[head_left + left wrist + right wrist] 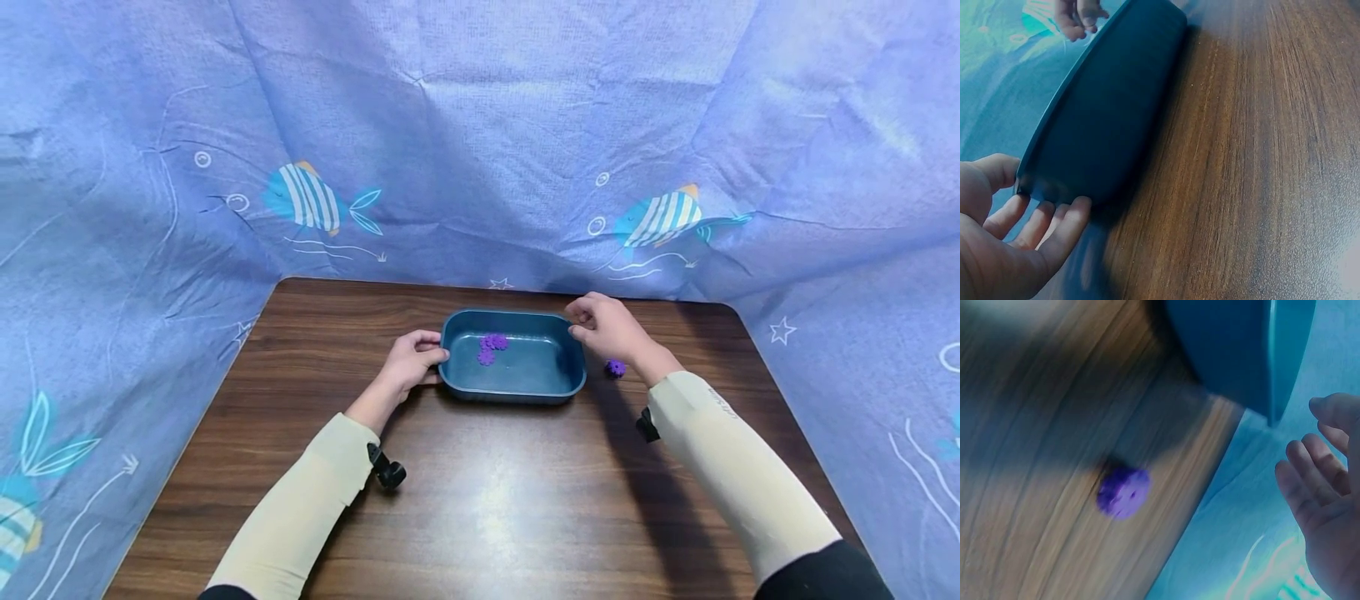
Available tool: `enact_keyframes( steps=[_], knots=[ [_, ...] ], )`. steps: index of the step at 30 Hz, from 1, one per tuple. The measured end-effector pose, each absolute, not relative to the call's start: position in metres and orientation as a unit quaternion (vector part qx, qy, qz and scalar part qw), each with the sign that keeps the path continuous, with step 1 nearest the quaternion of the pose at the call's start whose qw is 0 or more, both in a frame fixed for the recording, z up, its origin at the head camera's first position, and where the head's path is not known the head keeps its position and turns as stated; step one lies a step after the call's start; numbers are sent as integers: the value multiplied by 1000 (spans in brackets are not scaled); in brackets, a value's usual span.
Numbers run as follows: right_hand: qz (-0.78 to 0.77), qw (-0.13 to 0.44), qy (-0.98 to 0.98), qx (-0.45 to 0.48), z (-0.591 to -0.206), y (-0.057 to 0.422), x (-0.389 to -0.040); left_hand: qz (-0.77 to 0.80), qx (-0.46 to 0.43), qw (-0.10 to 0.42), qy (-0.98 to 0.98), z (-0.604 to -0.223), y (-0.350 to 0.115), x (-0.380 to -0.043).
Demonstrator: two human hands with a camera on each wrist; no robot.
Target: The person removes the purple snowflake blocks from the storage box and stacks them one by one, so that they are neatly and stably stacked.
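Observation:
A dark blue-green plastic basin (510, 393) stands on the table, with several small purple flower-shaped pieces (487, 357) on its floor. My left hand (409, 362) grips the basin's left end, thumb at the rim and fingers against the outer wall, as the left wrist view shows from close by. Over the basin's right end hovers my right hand (609, 327), fingers loosely bent, with nothing seen between them in the right wrist view. Another purple piece (616, 368), thick and notched round its edge, lies on the table below that hand, right of the basin.
The brown wood-grain table (480, 500) reaches its back edge just behind the basin. A blue fish-print cloth (495, 150) hangs behind it and along both sides. Black wrist cameras (388, 468) are strapped on the pale sleeves.

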State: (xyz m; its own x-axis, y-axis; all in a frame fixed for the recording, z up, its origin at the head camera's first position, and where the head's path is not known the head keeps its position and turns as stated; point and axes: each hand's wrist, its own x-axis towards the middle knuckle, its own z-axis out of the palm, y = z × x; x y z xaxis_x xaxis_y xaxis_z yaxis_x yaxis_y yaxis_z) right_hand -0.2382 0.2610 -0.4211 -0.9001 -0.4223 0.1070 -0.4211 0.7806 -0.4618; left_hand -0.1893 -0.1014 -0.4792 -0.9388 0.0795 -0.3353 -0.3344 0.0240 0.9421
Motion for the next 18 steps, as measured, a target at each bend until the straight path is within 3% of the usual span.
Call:
enact_keyframes(
  steps=[18],
  knots=[
    [-231,23,935,-270,-431,196,-249,694,-92,149,698,-482,-102,-192]
  ],
)
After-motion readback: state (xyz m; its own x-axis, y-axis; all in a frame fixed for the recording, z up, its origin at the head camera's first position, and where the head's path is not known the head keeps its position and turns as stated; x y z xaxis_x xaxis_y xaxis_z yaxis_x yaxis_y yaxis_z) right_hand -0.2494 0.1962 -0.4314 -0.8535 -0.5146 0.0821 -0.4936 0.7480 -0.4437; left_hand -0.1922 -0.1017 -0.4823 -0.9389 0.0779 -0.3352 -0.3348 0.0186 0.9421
